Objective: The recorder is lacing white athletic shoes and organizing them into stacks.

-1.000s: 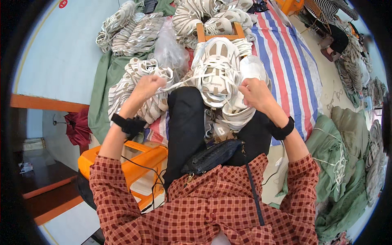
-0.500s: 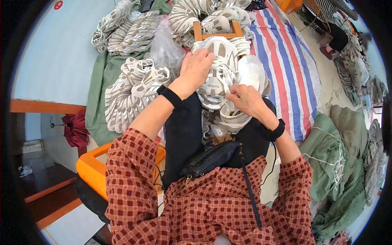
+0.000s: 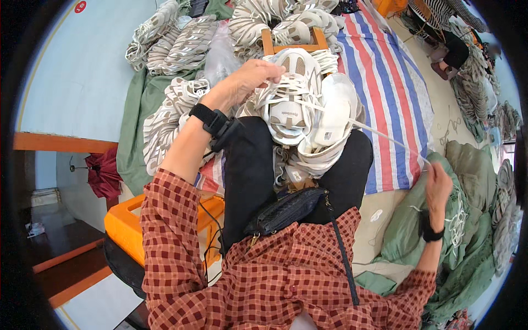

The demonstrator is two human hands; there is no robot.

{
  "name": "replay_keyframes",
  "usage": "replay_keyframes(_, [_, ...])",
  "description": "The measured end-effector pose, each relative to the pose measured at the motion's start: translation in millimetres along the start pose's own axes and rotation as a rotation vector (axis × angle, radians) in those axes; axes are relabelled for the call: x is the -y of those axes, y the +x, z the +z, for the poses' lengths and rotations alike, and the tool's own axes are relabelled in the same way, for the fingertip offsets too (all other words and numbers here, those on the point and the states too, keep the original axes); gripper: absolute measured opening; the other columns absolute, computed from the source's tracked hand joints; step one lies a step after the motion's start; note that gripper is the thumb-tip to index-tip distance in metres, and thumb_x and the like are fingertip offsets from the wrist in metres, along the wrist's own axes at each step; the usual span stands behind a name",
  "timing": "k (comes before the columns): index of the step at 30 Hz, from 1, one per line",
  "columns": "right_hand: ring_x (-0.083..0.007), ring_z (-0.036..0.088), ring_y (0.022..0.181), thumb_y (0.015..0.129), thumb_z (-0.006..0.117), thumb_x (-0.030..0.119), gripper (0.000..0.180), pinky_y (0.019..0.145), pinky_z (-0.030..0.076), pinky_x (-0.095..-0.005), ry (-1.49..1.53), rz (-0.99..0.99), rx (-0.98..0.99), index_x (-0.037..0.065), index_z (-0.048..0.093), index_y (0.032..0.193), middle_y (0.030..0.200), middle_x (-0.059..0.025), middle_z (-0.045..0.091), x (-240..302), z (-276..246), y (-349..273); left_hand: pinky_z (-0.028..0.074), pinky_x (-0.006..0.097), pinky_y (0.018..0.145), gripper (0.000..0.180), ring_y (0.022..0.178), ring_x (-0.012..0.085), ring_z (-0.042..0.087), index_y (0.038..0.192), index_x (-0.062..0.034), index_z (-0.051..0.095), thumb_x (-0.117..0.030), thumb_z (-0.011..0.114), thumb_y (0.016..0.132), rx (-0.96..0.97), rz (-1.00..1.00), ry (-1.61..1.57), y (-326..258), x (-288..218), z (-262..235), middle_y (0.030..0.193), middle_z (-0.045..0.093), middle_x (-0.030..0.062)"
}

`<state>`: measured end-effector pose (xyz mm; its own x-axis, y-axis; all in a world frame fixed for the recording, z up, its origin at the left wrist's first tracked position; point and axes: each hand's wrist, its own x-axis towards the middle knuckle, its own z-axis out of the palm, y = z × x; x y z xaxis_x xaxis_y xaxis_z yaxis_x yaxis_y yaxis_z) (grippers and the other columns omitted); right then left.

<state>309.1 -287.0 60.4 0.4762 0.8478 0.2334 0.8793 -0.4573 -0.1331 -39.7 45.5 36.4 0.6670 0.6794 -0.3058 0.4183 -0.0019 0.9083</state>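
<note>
A white and beige sneaker upper (image 3: 287,113) lies before me over my knees, its white laces (image 3: 294,88) criss-crossed across the front. Out to the right, my right hand (image 3: 438,187) is closed on a white shoelace (image 3: 388,138), which stretches straight from the sneaker. My left hand (image 3: 261,74) is bent over the sneaker's upper left side, fingertips pressed together by the laces; what they pinch is hidden. Right beside this sneaker is a second white shoe piece (image 3: 334,107), with more white uppers (image 3: 319,157) below it between my knees.
Stacked shoe uppers (image 3: 159,132) lie at left on green cloth (image 3: 132,126). More uppers (image 3: 256,25) surround a wooden frame (image 3: 268,41) ahead. A striped sheet (image 3: 385,99) covers the right side, near green sacks (image 3: 410,225). An orange stool (image 3: 124,223) stands at lower left.
My right hand has swung from the sneaker far out to the right, drawing the shoelace out straight. My left hand has shifted slightly up and lifted off the sneaker's side.
</note>
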Motion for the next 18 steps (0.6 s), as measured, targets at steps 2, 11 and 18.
replay_keyframes(2, [-0.0386, 0.051, 0.061, 0.086, 0.053, 0.022, 0.024, 0.054, 0.039, -0.0409, -0.113, 0.075, -0.023, 0.002, 0.049, 0.074, 0.066, -0.0196, 0.052, -64.0, -3.1, -38.4, 0.034, 0.022, 0.058, 0.027, 0.065, 0.005, 0.043, 0.081, -0.0054, 0.063, -0.032, 0.061, 0.082, -0.054, -0.013, -0.192, 3.9, 10.3, 6.8, 0.073, 0.056, -0.0051])
replay_keyframes(11, [-0.0203, 0.061, 0.059, 0.082, 0.055, 0.011, 0.025, 0.055, 0.046, -0.0313, 0.424, 0.096, 0.47, 0.003, 0.061, 0.105, 0.068, -0.0142, 0.061, -5.9, 24.0, -34.2, 0.046, 0.035, 0.072, 0.028, 0.084, 0.0263, 0.056, 0.093, -0.0045, 0.057, -0.014, 0.068, 0.069, -0.491, 0.412, 0.474, -36.0, 26.9, 53.3, 0.087, 0.055, 0.0116])
replay_keyframes(18, [-0.0251, 0.059, 0.069, 0.082, 0.056, 0.009, 0.021, 0.065, 0.047, -0.0321, 0.909, -0.404, 0.309, 0.005, 0.061, 0.103, 0.09, -0.0134, 0.056, 189.1, 64.7, 71.3, 0.045, 0.039, 0.068, 0.012, 0.082, 0.0294, 0.056, 0.078, -0.0074, 0.058, -0.008, 0.066, 0.07, -0.547, 0.411, 0.799, -36.9, 20.3, 61.4, 0.083, 0.052, 0.0092])
